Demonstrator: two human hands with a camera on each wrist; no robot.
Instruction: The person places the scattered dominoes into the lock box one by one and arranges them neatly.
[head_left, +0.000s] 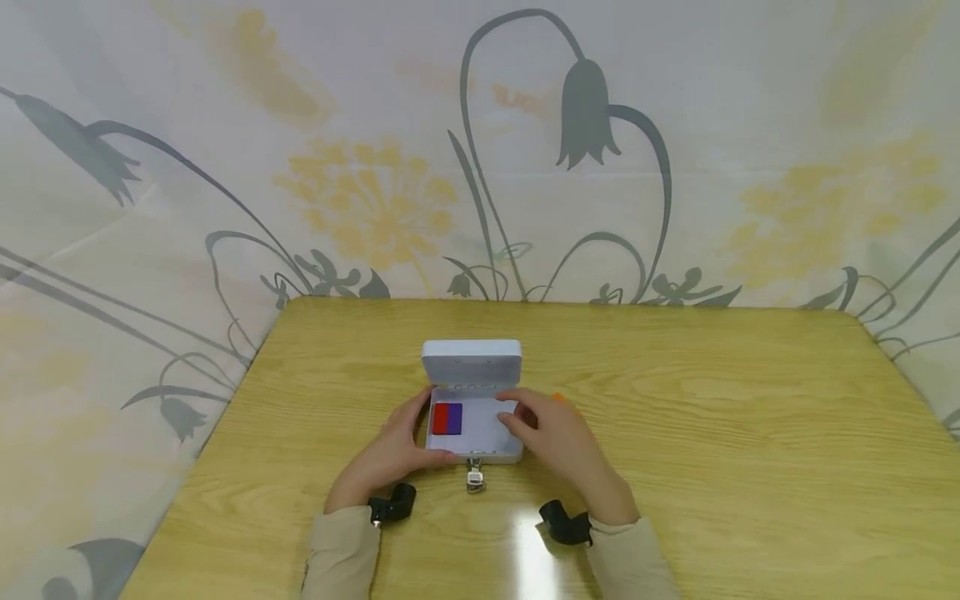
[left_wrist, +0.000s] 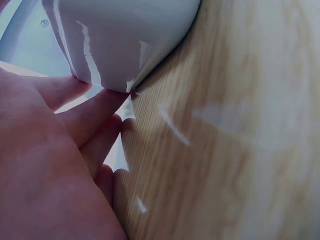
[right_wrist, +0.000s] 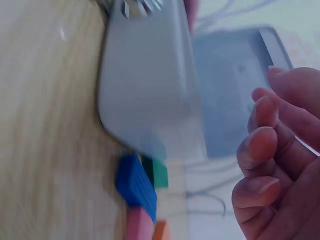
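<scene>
A white hinged box (head_left: 498, 458) stands on the table, its lid (head_left: 471, 362) raised at the back. Inside it, a red block (head_left: 441, 419) and a purple block (head_left: 454, 419) lie side by side at the left. My left hand (head_left: 392, 447) holds the box from the left, thumb along the front edge and fingers at the side; in the left wrist view the fingertips touch its white wall (left_wrist: 107, 45). Over the box's right side is my right hand (head_left: 561, 433), thumb and index finger apart with nothing between them, the other fingers loosely curled in the right wrist view.
A metal latch (head_left: 476, 477) hangs off the box's front. Right of the box lie a blue block (right_wrist: 135, 182), a green block (right_wrist: 159, 173), a pink block (right_wrist: 138, 223) and an orange block (right_wrist: 161, 231). Behind the wooden table (head_left: 712, 433) hangs a flower-patterned cloth (head_left: 525, 208).
</scene>
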